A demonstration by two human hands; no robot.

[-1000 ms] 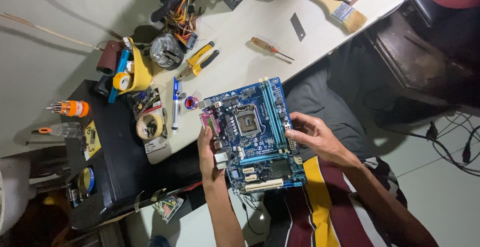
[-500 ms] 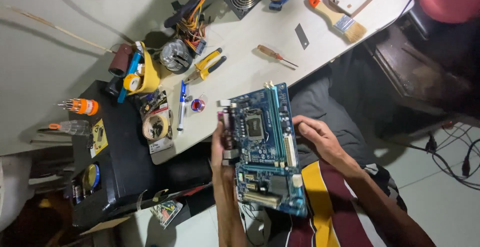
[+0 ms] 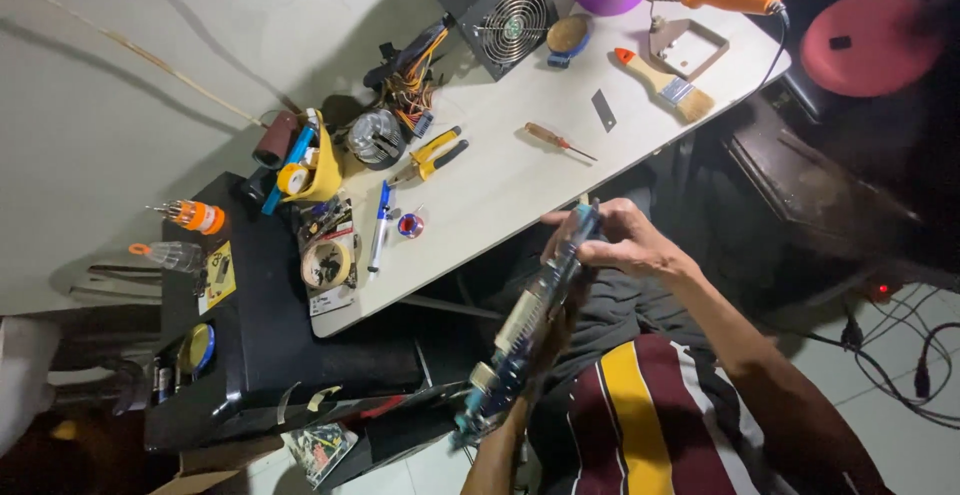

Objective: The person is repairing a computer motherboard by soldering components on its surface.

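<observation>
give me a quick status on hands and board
Right hand grips top edge of board. Left hand mostly hidden behind it. Board edge-on to camera, off the table. Nothing in the way.

Motherboard turned from flat to edge-on.

One second ago the blue motherboard [image 3: 535, 320] lay face-up toward the camera over the lap, its socket and slots fully visible; half a second ago it was rotated lengthwise but still face-up. It now stands on edge, only its thin side and connector row showing. The right hand [image 3: 620, 240] has moved from the board's right edge to a grip on its upper end, near the counter [image 3: 500, 185] edge. The left hand [image 3: 560, 320] is now largely hidden behind the board.
</observation>
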